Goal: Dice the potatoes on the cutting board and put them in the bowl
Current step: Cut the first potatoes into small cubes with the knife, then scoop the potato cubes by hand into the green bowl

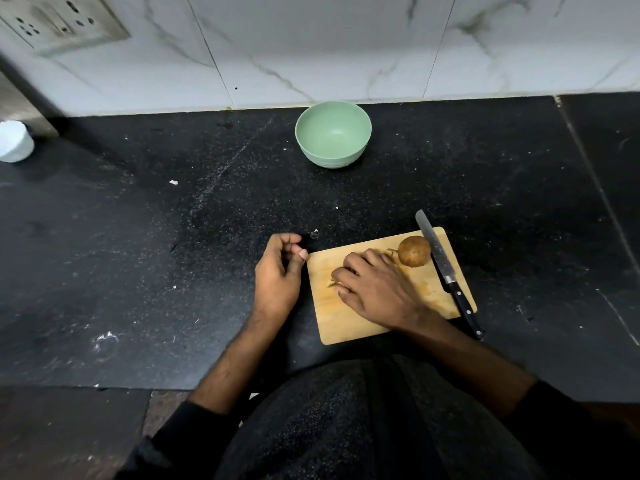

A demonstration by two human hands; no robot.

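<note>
A wooden cutting board lies on the black counter in front of me. One whole brown potato sits near its far right corner. My right hand is on the board, fingers curled over a second potato that is mostly hidden; only its tan left end shows. A black-handled knife lies along the board's right edge, blade pointing away, held by no hand. My left hand rests on the counter just left of the board, fingers loosely curled, holding nothing. The empty green bowl stands by the wall.
A white cup stands at the far left by the wall. A wall socket is at the top left. Small crumbs dot the black counter. The counter's front edge runs just before my body.
</note>
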